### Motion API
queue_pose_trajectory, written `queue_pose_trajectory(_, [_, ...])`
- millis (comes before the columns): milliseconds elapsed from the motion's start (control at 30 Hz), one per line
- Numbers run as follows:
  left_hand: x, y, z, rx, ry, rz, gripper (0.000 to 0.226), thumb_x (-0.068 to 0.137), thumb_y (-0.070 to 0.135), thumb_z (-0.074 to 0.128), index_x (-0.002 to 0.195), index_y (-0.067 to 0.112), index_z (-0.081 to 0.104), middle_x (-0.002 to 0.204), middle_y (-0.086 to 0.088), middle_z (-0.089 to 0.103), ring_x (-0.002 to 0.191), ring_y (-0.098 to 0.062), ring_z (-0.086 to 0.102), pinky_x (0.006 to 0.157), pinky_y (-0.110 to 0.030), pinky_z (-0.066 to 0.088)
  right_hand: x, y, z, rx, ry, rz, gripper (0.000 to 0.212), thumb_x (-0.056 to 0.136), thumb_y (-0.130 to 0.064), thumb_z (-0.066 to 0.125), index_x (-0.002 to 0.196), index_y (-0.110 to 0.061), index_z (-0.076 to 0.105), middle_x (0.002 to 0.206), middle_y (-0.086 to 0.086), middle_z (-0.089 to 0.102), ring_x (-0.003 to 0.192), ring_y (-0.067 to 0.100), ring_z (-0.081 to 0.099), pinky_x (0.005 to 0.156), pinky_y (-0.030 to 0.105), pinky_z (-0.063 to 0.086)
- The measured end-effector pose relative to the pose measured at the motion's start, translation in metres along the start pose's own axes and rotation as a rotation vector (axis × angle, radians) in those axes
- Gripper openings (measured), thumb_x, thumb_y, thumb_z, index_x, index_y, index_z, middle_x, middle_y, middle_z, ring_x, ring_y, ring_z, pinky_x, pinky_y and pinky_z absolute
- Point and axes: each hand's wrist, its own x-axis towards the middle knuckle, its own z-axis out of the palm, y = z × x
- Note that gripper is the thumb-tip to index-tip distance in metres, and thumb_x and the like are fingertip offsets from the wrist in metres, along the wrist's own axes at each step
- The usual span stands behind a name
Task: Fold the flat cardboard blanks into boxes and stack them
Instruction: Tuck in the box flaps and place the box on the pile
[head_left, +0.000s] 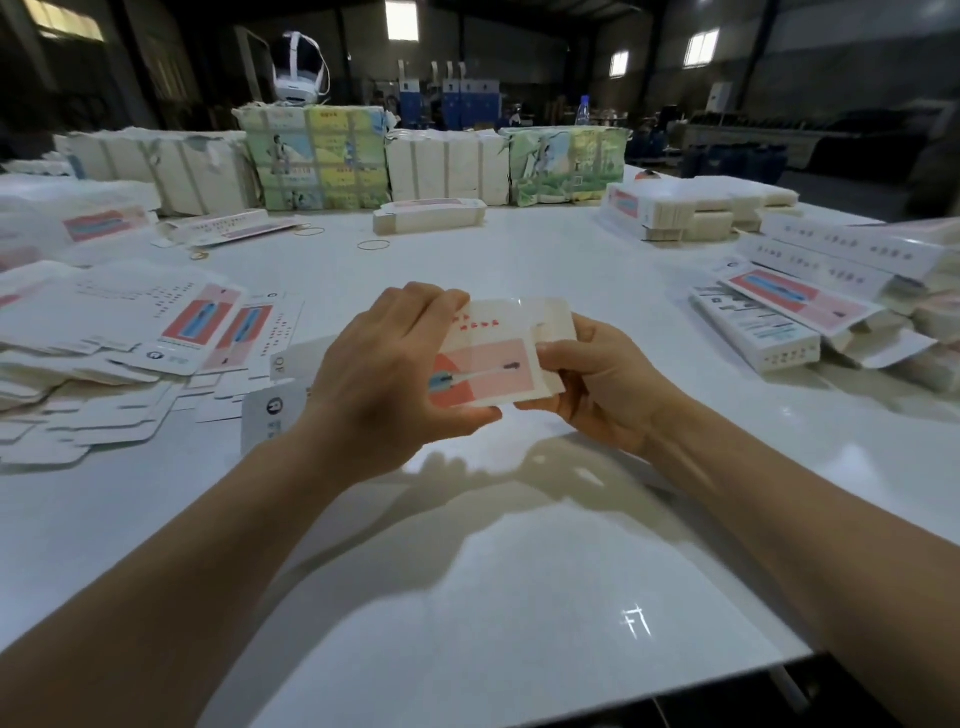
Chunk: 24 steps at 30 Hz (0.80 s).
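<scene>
Glossy white counter (519, 249) in dim warehouse, bundled packs (317, 156) at back. Left hand (384, 379) & right hand (597, 384) both grip thin printed card blank (493, 364) above counter; flat blanks (130, 332) piled left.

White glossy bench (519, 545) is filling most of the view, reflecting light near the front edge. Rubber bands are lying on it toward the far side: one (374, 245) near the middle, one (310, 230) further left, and a smaller one (199, 255) beyond that. A clear plastic bottle with a blue cap (584, 110) is standing at the back. A white device with white straps (298, 70) is sitting on top of a strapped bundle at the rear left. Blue and white cabinets (457, 96) are standing in the dim background. Bright windows (401, 20) are glowing high on the far wall, with another (701, 48) to the right.
</scene>
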Motion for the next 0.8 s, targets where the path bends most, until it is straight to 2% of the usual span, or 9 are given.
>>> queue_pose_trajectory(167, [-0.0025,-0.0008,-0.0014,-0.006,-0.071,0.012,0.085,0.067,0.054,0.064,0.131,0.002,0.048,0.116,-0.013,0.055,0.094,-0.026,0.052,0.069,-0.036,0.053,-0.0006,0.0017,-0.0043,-0.058,-0.05,0.055,0.029,0.085,0.011,0.05,0.107,-0.006,0.06,0.093,0.011,0.073,0.08,0.027,0.071,0.05,0.027,0.056])
queue_pose_trajectory(300, [-0.0015,0.0004,-0.0058,0.008,-0.087,0.031,0.084,0.066,0.055,0.065,0.128,0.001,0.05,0.113,-0.014,0.057,0.09,-0.027,0.054,0.065,-0.035,0.052,-0.0002,-0.0017,-0.0062,-0.227,0.044,0.017,0.029,0.082,0.013,0.056,0.099,-0.009,0.065,0.086,0.01,0.073,0.072,0.025,0.071,0.047,0.026,0.053])
queue_pose_trajectory(400, [-0.0007,0.0027,-0.006,0.056,-0.096,0.047,0.076,0.067,0.051,0.073,0.121,0.001,0.056,0.106,-0.015,0.06,0.083,-0.029,0.056,0.062,-0.037,0.052,-0.0022,-0.0035,-0.0069,-0.443,0.129,-0.089,0.03,0.08,0.014,0.058,0.086,-0.012,0.07,0.076,0.013,0.071,0.057,0.022,0.067,0.046,0.026,0.053])
queue_pose_trajectory(467, [0.0004,0.0043,-0.0046,0.051,-0.082,0.023,0.066,0.067,0.042,0.08,0.116,0.003,0.059,0.101,-0.014,0.062,0.078,-0.031,0.058,0.058,-0.037,0.052,-0.003,-0.0021,-0.0066,-0.519,0.15,-0.136,0.033,0.081,0.014,0.054,0.085,-0.014,0.071,0.064,0.01,0.068,0.047,0.017,0.062,0.045,0.025,0.052])
queue_pose_trajectory(567, [-0.0009,0.006,-0.0039,0.036,-0.08,-0.021,0.063,0.07,0.045,0.076,0.117,0.006,0.06,0.099,-0.012,0.063,0.073,-0.031,0.058,0.055,-0.038,0.052,-0.0032,0.0,-0.0065,-0.509,0.168,-0.096,0.031,0.083,0.014,0.052,0.087,-0.011,0.07,0.06,0.009,0.067,0.049,0.016,0.063,0.045,0.025,0.052])
queue_pose_trajectory(667, [-0.0032,0.0057,-0.0035,-0.002,-0.062,-0.085,0.067,0.07,0.051,0.066,0.12,0.008,0.058,0.1,-0.011,0.062,0.075,-0.029,0.058,0.057,-0.039,0.054,-0.0035,-0.001,-0.0055,-0.458,0.139,-0.035,0.021,0.087,0.007,0.053,0.094,-0.007,0.067,0.067,0.011,0.069,0.053,0.017,0.063,0.048,0.026,0.053])
queue_pose_trajectory(733, [-0.0027,0.0028,-0.0022,-0.035,-0.03,-0.16,0.066,0.074,0.05,0.072,0.124,0.01,0.056,0.104,-0.009,0.06,0.08,-0.027,0.057,0.062,-0.042,0.055,-0.0021,-0.0015,-0.0047,-0.396,0.231,-0.113,0.018,0.089,0.001,0.055,0.1,-0.009,0.064,0.074,0.011,0.069,0.055,0.02,0.063,0.049,0.03,0.053])
queue_pose_trajectory(800, [-0.0007,-0.0027,-0.0016,-0.054,-0.004,-0.232,0.067,0.074,0.051,0.07,0.127,0.013,0.053,0.108,-0.007,0.058,0.084,-0.024,0.055,0.067,-0.041,0.054,-0.0034,-0.0024,-0.0048,-0.448,0.454,-0.333,0.016,0.088,-0.002,0.055,0.096,-0.015,0.06,0.076,0.007,0.066,0.054,0.018,0.061,0.048,0.031,0.053])
